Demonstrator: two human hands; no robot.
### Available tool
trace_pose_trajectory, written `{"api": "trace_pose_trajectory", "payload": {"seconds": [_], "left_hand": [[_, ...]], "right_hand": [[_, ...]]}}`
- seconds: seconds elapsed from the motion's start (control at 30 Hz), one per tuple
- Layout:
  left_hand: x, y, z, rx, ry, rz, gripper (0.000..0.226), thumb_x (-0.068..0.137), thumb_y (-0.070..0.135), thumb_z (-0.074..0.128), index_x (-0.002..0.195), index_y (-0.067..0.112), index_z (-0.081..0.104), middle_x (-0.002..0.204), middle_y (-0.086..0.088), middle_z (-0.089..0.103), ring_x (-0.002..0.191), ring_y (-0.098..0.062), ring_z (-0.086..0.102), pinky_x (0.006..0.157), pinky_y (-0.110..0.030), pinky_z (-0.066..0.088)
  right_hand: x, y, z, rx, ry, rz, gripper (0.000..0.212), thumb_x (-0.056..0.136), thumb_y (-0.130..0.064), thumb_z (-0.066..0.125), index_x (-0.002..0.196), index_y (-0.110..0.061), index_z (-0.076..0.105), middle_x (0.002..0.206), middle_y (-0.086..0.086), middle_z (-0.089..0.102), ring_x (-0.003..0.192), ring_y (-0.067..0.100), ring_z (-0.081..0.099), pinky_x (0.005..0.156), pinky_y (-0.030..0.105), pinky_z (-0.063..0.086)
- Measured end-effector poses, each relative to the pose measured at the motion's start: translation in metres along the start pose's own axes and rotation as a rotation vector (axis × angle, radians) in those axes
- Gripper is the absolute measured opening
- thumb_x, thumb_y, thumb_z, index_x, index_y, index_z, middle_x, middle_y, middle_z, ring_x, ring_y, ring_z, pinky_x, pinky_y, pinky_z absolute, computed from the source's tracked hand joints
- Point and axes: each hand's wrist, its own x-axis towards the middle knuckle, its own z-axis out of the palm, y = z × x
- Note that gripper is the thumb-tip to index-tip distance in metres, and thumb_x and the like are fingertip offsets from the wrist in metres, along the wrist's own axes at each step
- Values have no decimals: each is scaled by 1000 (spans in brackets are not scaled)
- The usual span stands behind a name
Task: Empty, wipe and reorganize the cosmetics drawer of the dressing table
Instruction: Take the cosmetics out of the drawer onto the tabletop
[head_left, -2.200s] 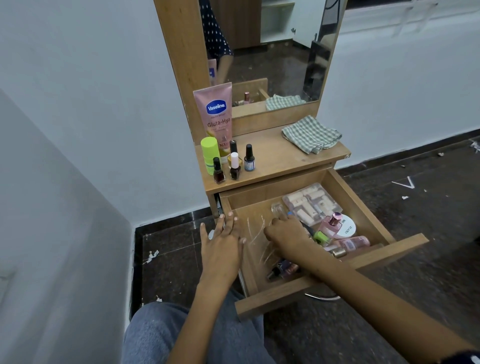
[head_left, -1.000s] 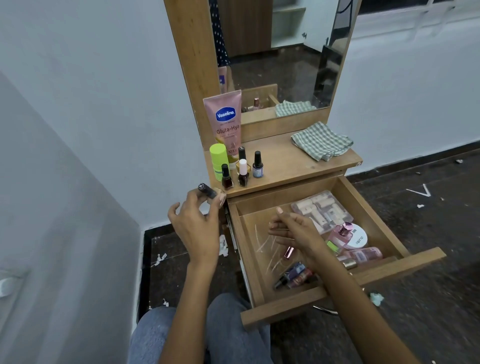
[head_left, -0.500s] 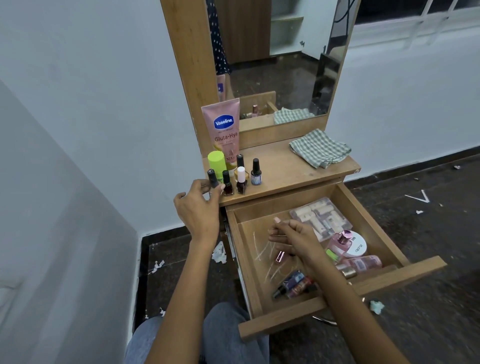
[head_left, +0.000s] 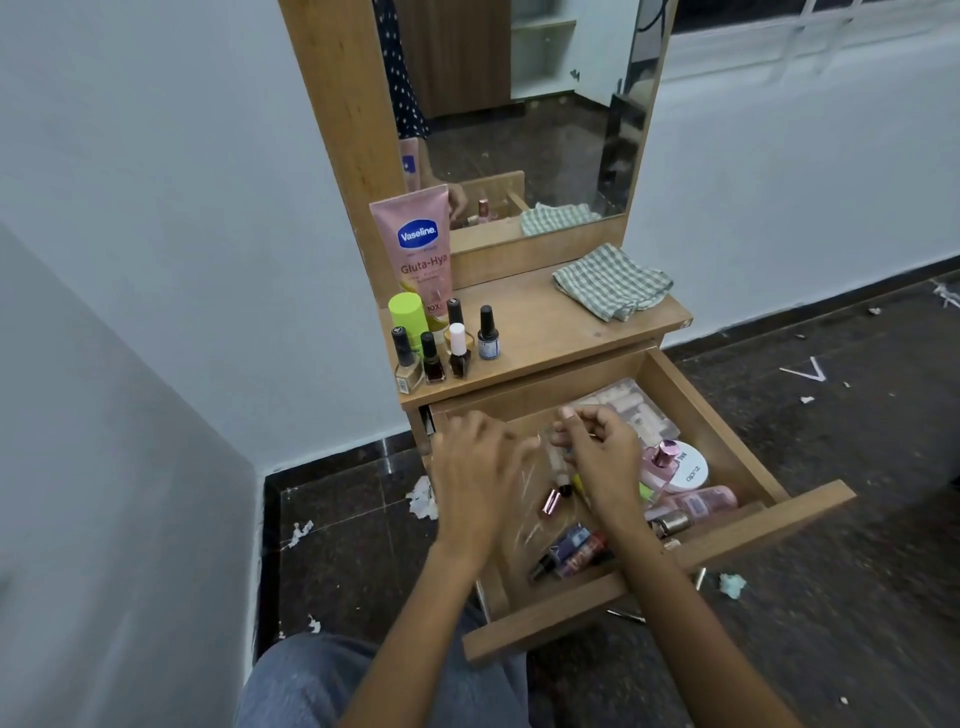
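Note:
The wooden drawer (head_left: 675, 564) of the dressing table is pulled out. My left hand (head_left: 470, 467) hovers over its left part, blurred, fingers spread and holding nothing. My right hand (head_left: 597, 452) is over the middle, fingers curled, and pinches a small pale bottle (head_left: 558, 460). Inside the drawer lie a rose-gold lipstick (head_left: 550, 503), dark tubes (head_left: 571, 552), a pink perfume bottle (head_left: 660, 462), a white round jar (head_left: 693, 473), a pink bottle on its side (head_left: 701, 501) and a clear box of beige rolls (head_left: 641, 410). Several nail polish bottles (head_left: 434, 361) stand on the tabletop's front left.
A pink Vaseline tube (head_left: 415, 249) and a green-capped stick (head_left: 408, 317) stand behind the bottles. A checked cloth (head_left: 613, 280) lies at the tabletop's right. The mirror (head_left: 519, 104) rises behind. White walls stand close on the left; paper scraps litter the dark floor (head_left: 353, 519).
My left hand set a black-capped bottle down at the tabletop's front left, let go and came back over the drawer. My right hand stayed over the drawer's middle.

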Motion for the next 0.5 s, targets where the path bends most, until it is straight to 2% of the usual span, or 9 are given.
{"api": "trace_pose_trajectory", "payload": {"seconds": [0.1, 0.2, 0.27, 0.33, 0.43, 0.5], "left_hand": [[-9, 9, 25, 169, -328, 84, 28, 76, 49, 69, 82, 21, 72, 85, 4, 63, 87, -16, 54, 78, -30, 32], [-4, 16, 30, 330, -509, 103, 36, 72, 55, 70, 78, 20, 70, 86, 1, 64, 89, -16, 54, 89, -33, 35], [-1, 16, 31, 371, -541, 135, 29, 76, 47, 70, 80, 19, 71, 88, -1, 66, 92, -17, 54, 90, -33, 34], [-1, 15, 31, 385, -506, 157, 20, 79, 39, 70, 81, 19, 72, 89, -2, 68, 94, -18, 56, 90, -32, 35], [-6, 13, 32, 366, -508, 121, 16, 78, 34, 71, 75, 19, 70, 81, -1, 68, 87, -17, 57, 91, -31, 36], [-8, 12, 32, 349, -494, 101, 10, 75, 27, 73, 73, 18, 71, 74, -2, 68, 80, -18, 60, 89, -31, 37]], "right_hand": [[1, 0, 0, -15, 48, -45, 3, 90, -19, 62, 89, -17, 65, 79, 0, 70, 72, 12, 70, 77, 47, 57], [1, 1, -1, -16, 70, -49, 4, 91, -17, 61, 90, -17, 65, 82, 1, 70, 73, 12, 69, 76, 46, 58], [2, 4, -1, -62, 59, -60, 5, 91, -17, 61, 89, -18, 65, 82, 0, 70, 75, 13, 69, 78, 45, 57], [3, 5, 0, -177, 36, -86, 5, 89, -15, 61, 89, -19, 65, 83, -4, 69, 79, 13, 66, 80, 41, 55], [2, 8, 0, -383, 26, -147, 12, 87, -9, 60, 93, -16, 67, 90, -2, 69, 84, 13, 61, 81, 34, 51], [5, 11, 0, -535, -33, -120, 22, 87, -3, 55, 98, -18, 68, 100, 3, 69, 90, 18, 62, 82, 34, 50]]}}
